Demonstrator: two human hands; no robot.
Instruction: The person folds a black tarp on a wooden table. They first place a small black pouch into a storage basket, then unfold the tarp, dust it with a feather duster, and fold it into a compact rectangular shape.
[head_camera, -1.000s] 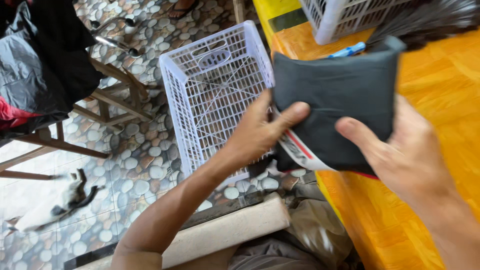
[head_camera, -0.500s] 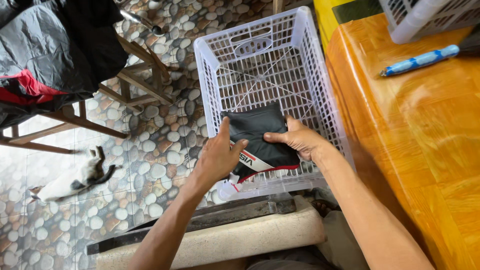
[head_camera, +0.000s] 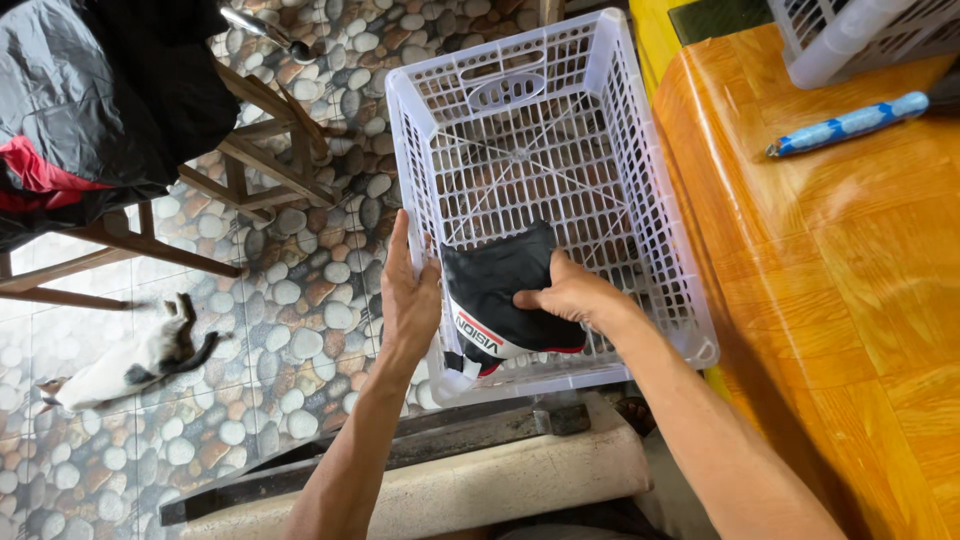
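As things stand: placing step, by my read; folded garment is being set down inside the basket, not yet let go.
Right hand (head_camera: 575, 295): inside the basket, fingers closed over the right edge of the folded black garment (head_camera: 495, 285), thumb on top, pressing it flat.
Left hand (head_camera: 410, 295): fingers straight and together, palm flat against the outside of the basket's left wall; steadies the basket, grips nothing.
Garment: black, with white and red trim at its near edge; lies on the basket floor in the near-left corner, under the right hand, touching or nearly touching the left wall. Near corner bulges through the lattice by the front rim.
Garment vs left hand: just beside it, only the basket wall between them.
Basket (head_camera: 660, 230): white plastic lattice, on the floor, otherwise bare inside; far half of its floor is free.
Next move calls for: opening the right-hand fingers and lifting straight up so the fold stays put; left hand holding the wall until the right hand is out. Judgement only.
Risk: fold may spring open on release; trim corner may catch in the lattice.
Table (head_camera: 850, 330): glossy orange wood, just right of the basket; blue pen (head_camera: 850, 122) on it, second white basket (head_camera: 850, 40) at its far edge.
Floor (head_camera: 300, 300): pebble-pattern tiles; cat (head_camera: 130, 360) lying well to the left.
Chair (head_camera: 250, 160): wooden, far left, dark clothes (head_camera: 100, 90) piled on it.
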